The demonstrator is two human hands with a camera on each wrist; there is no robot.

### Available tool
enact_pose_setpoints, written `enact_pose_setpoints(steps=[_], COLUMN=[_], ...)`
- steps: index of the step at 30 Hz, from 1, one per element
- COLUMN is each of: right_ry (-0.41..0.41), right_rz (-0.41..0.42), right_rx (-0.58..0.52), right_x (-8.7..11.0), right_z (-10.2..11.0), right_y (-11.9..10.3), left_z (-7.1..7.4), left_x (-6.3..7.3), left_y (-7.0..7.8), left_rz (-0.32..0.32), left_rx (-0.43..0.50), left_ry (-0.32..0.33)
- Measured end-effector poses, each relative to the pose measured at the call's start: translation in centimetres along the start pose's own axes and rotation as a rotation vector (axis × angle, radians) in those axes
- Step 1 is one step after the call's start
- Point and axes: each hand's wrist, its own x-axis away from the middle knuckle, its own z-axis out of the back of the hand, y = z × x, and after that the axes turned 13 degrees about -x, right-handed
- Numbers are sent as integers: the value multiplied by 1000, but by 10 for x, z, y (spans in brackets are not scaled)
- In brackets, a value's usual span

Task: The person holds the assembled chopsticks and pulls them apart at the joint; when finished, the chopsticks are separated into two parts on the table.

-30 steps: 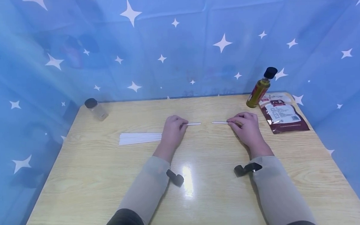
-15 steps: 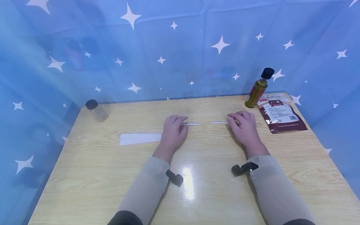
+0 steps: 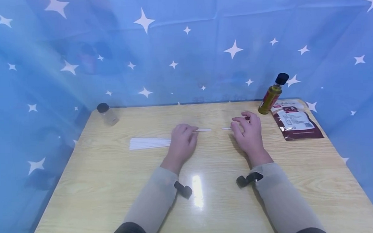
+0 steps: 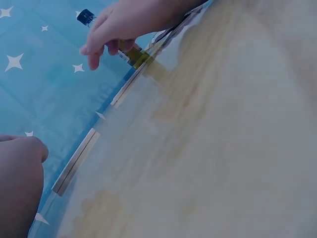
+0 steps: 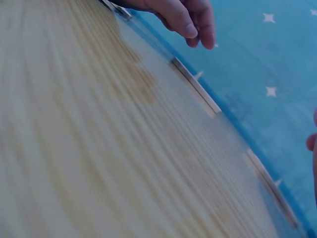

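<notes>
Two short, thin white sticks lie in line on the table, a small gap between them. Over the outer end of the left stick (image 3: 204, 130) hovers my left hand (image 3: 183, 139), its fingers loosely bent; the right wrist view shows these fingertips raised off that stick (image 5: 195, 88). My right hand (image 3: 249, 133) is above the outer end of the right stick (image 3: 227, 128), thumb and fingers spread apart. Seen in the left wrist view, my right hand (image 4: 119, 29) hangs clear of the stick and holds nothing. Several longer white strips (image 3: 148, 143) lie fanned beside my left hand, partly hidden by it.
At the back left of the wooden table (image 3: 115, 187) stands a small clear jar (image 3: 109, 116) with a black lid. An oil bottle (image 3: 270, 98) with a black cap is at the back right, by a maroon food pouch (image 3: 296, 123). A blue starry curtain (image 3: 184, 55) encloses the table.
Both hands pinched the outer ends of the sticks a second ago and have let go. My right hand has spread its fingers and shifted left over its stick. The head view has shifted slightly.
</notes>
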Motion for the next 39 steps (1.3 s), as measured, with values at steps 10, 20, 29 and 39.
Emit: enact_pose_setpoints(steps=[10,20,29,39], right_ry=[-93,-123,-174,-214], right_rz=[2,-21,-34,9], right_rx=[8,-4,4,-19], right_x=[0,-2,-3,-2], right_z=[-30,-60,-82,-109], right_y=[-22,-43,-59,-80], left_z=[5,23,40,57], left_x=[11,19,32,43], left_y=[-2,-18,-44,-61], left_rz=[-2,-18,72,136], left_rx=[-19,-35,-99,-96], left_ry=[40,125,73,23])
